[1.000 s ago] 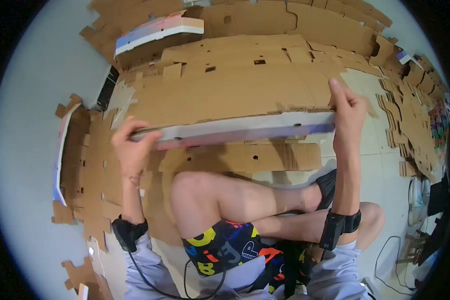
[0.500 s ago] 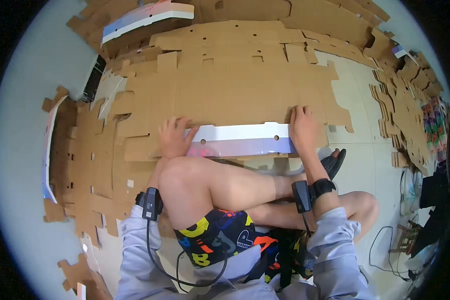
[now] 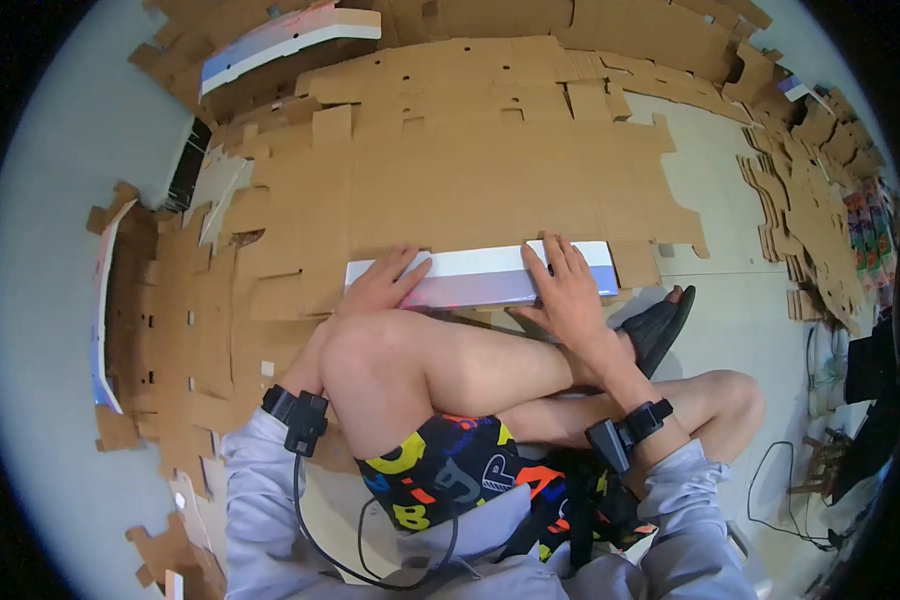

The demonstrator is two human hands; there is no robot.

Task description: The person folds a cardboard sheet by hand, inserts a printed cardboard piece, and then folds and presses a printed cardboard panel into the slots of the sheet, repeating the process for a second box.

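Observation:
A large brown cardboard sheet (image 3: 480, 175), cut with tabs and small holes, lies flat on the floor in front of my crossed legs. Along its near edge runs a folded flap (image 3: 475, 275) printed white and blue-violet, with a pinkish patch near my left hand. My left hand (image 3: 382, 282) rests on the flap's left part, fingers stretched out. Over the right part lies my right hand (image 3: 565, 285), palm down with fingers spread, covering some of the print. Neither hand is wrapped around anything.
More cardboard with a printed edge (image 3: 290, 45) stands at the back left, another printed piece (image 3: 105, 310) at the far left. Stacked cut cardboard (image 3: 810, 210) lies on the right. A cable (image 3: 770, 520) runs over the floor near a small wooden stool (image 3: 820, 460).
My right hand has moved left from the flap's right end onto its printed face. My left hand has shifted right onto the flap, with its left end now showing.

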